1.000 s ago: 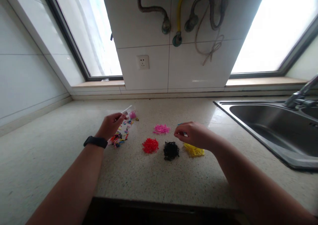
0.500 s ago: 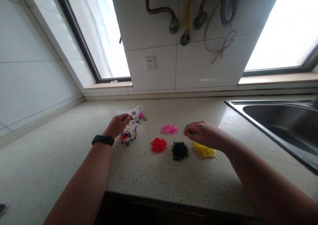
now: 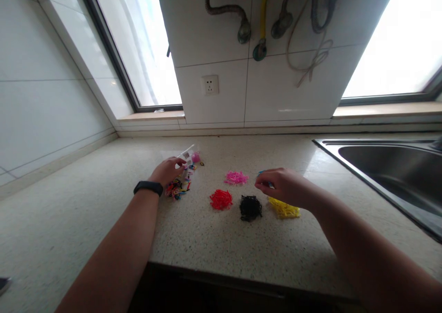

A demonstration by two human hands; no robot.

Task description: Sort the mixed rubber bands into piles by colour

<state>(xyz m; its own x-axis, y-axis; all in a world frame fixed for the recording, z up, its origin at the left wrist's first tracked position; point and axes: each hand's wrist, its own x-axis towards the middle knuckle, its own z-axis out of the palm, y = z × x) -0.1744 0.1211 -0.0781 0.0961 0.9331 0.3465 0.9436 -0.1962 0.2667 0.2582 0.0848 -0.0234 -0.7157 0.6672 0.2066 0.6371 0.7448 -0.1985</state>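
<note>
Mixed bands (image 3: 177,191) lie beside the slightly parted left grip (image 3: 168,169).

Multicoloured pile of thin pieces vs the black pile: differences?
The multicoloured pile of thin pieces mixes red, yellow and black; the black pile of thin pieces is one colour. The multicoloured pile trails loosely; the black pile is compact. The multicoloured pile lies by the left hand; the black pile, between the red pile and yellow pile. Both lie on the pale speckled counter.
</note>
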